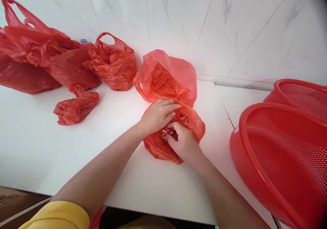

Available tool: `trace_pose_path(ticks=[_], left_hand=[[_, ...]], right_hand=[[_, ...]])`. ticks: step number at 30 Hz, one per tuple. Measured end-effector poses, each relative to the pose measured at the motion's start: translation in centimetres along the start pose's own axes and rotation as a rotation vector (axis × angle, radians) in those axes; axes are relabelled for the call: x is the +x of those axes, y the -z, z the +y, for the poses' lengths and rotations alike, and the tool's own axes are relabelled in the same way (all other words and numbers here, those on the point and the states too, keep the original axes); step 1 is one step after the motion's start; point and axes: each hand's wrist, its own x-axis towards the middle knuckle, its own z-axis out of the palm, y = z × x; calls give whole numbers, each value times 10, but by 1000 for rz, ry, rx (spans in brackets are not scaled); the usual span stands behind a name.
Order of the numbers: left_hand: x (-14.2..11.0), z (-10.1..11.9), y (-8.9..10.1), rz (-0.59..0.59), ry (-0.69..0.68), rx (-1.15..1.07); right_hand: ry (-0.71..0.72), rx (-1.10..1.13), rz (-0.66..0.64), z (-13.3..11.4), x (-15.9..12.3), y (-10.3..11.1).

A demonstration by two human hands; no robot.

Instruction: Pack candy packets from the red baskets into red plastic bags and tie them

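Note:
An opened red plastic bag (pixel 155 149) lies on the white table in front of me. Several small red wrapped packets (pixel 184 120) with printed marks show inside its mouth. My left hand (pixel 159 115) rests over the bag's far left rim, its fingers stretched out and pressing on the plastic. Reaching into the mouth from the right, my right hand (pixel 185 142) has its thumb and fingers closed on a small red packet (pixel 165 134). Just behind, touching this bag, stands another red plastic bag (pixel 176 69) with its mouth gaping towards me.
Filled red bags (pixel 74 67) stand along the tiled wall at the back left, with a handled bag (pixel 120 69) beside them. A small knotted red bag (pixel 76 109) lies nearer. Two red mesh baskets (pixel 245 137) occupy the right side. The white table's (pixel 122 188) front edge runs below my arms.

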Motion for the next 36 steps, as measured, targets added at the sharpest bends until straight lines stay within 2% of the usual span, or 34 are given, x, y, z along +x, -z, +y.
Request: trace_pose_path(ticks=[2,4,9,12,20,23,27,31,36], left_hand=[[0,-2,-2,-62,27,-44],[-5,-2,-2,-74,85,-118],[-28,4,6,70,198,-256],[-39,6,3,49,250,-308],[-42,11,-15,-22,396,-578],[-42,12,-15,-36,423,-647],[-42,14,-14,-36,417,-634],[-43,15,-14,-89,457,-701],[-44,15,-15,-66,464,-764]], right_hand=[[-12,57,46,0,0,6],[-67,167,109,3,2,12],[-256,491,178,15,14,25],[-324,567,201,18,18,29],[-274,599,143,18,16,31],[-242,620,126,15,15,31],[-218,645,94,13,14,31],[-211,669,75,15,13,29],[-199,648,79,17,13,27]])
